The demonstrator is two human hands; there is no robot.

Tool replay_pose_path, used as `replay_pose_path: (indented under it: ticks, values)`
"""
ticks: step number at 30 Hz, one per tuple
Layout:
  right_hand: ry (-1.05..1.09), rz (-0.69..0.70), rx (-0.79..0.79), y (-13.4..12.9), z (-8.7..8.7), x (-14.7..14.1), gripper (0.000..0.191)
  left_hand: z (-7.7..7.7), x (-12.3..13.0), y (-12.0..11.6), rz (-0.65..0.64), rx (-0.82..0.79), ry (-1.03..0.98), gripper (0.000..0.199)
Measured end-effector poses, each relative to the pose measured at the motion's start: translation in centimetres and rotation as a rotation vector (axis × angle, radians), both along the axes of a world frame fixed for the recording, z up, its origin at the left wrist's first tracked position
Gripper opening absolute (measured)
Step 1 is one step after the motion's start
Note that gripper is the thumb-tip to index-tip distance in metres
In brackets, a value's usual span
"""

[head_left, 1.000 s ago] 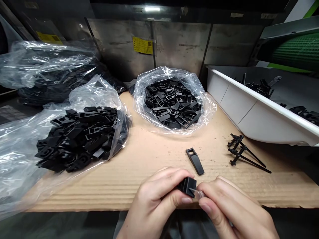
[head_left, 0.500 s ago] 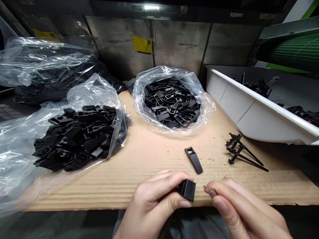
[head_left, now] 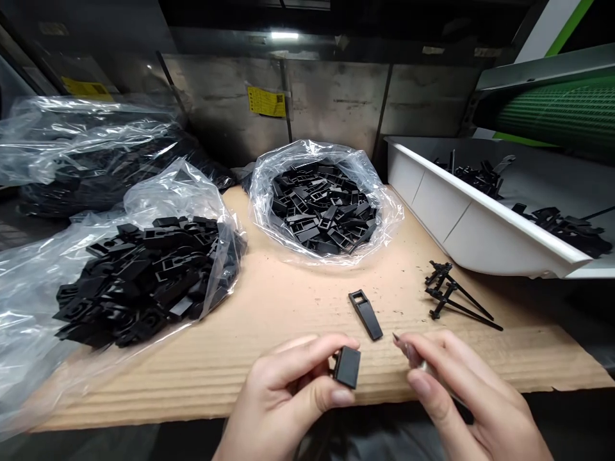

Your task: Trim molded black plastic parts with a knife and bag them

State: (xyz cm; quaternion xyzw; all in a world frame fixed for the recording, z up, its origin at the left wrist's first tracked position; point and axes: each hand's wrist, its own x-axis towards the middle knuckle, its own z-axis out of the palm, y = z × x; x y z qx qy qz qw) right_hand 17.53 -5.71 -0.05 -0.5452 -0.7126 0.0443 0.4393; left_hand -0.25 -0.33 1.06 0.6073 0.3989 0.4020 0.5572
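- At the near edge of the brown board point(head_left: 288, 288), the left hand point(head_left: 286, 394) pinches a small black block point(head_left: 348, 367) between thumb and index finger, its flat rectangular face turned to the right.
- To the right of it, the right hand point(head_left: 473, 390) pinches a small, partly clear pointed tool point(head_left: 414, 356) between thumb and fingers, tip pointing left; the tip and the block are apart, and most of the tool's rear end is hidden by the hand.
- Just beyond the gap between the two hands, a flat black clip point(head_left: 367, 317) lies on the board, its square opening at the far end.
- Right of the clip, a branched black frame point(head_left: 444, 291) with two long thin prongs lies near the white tray point(head_left: 432, 202).
- On the far right stands that tray, with loose black parts point(head_left: 480, 178) inside.
- At the far middle, an open clear bag point(head_left: 262, 195) holds a heap of black clips point(head_left: 327, 208) with openings.
- On the left, another clear bag point(head_left: 180, 186) lies open around a pile of black blocks point(head_left: 144, 275).
- Far left, more filled plastic bags point(head_left: 81, 144) sit behind it.
- Along the far side, a yellow label point(head_left: 266, 101) is on the metal panel point(head_left: 336, 96); a green roller point(head_left: 552, 115) is at far right.
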Motion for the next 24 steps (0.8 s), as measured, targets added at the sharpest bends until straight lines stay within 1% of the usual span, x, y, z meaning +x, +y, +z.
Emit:
replay_pose_path:
  ticks: [1, 4, 6, 8, 9, 10, 11, 12, 14, 16, 18, 22, 24]
  values:
    - [-0.040, -0.023, 0.002, 0.0, -0.2, 0.2, 0.017, 0.0, 0.0, -0.1, -0.003, -0.059, -0.037, 0.017]
    - [-0.128, -0.072, 0.068, -0.3, -0.7, 0.4, 0.021, 0.0, 0.2, -0.3, -0.032, -0.196, -0.213, 0.033]
    - [-0.174, -0.086, 0.110, -0.3, -1.0, 0.5, 0.021, -0.1, 0.4, -0.4, -0.039, -0.257, -0.306, 0.029]
    - [-0.226, -0.070, 0.129, -0.3, -1.1, 0.7, 0.022, -0.2, 0.6, -0.5, 0.013, -0.290, -0.316, 0.019]
    - [-0.243, -0.064, 0.142, -0.2, -1.2, 0.7, 0.022, -0.2, 0.7, -0.5, 0.042, -0.304, -0.300, 0.020]
    - [-0.256, -0.062, 0.152, -0.1, -1.2, 0.8, 0.023, -0.3, 0.7, -0.4, 0.058, -0.311, -0.281, 0.029]
    - [-0.267, -0.059, 0.162, -0.1, -1.2, 0.7, 0.024, -0.3, 0.8, -0.4, 0.056, -0.317, -0.262, 0.038]
    - [-0.264, -0.066, 0.164, 0.0, -1.2, 0.7, 0.027, -0.3, 0.8, -0.3, 0.037, -0.326, -0.245, 0.043]
    - [-0.234, -0.101, 0.141, -0.1, -1.2, 0.4, 0.031, -0.2, 0.8, -0.2, -0.017, -0.341, -0.213, 0.032]
    - [-0.192, -0.122, 0.083, -0.2, -1.1, 0.0, 0.032, 0.0, 0.8, -0.1, -0.034, -0.326, -0.191, 0.019]
    - [-0.169, -0.113, 0.038, -0.3, -1.1, -0.4, 0.030, 0.2, 0.8, 0.0, -0.045, -0.271, -0.150, 0.011]
    - [-0.126, -0.087, 0.045, -0.3, -1.3, -0.7, 0.028, 0.5, 0.5, 0.1, -0.100, -0.094, -0.025, 0.008]
    - [-0.103, -0.079, 0.074, -0.2, -1.4, -0.8, 0.029, 0.5, 0.4, 0.3, -0.107, -0.033, -0.024, 0.010]
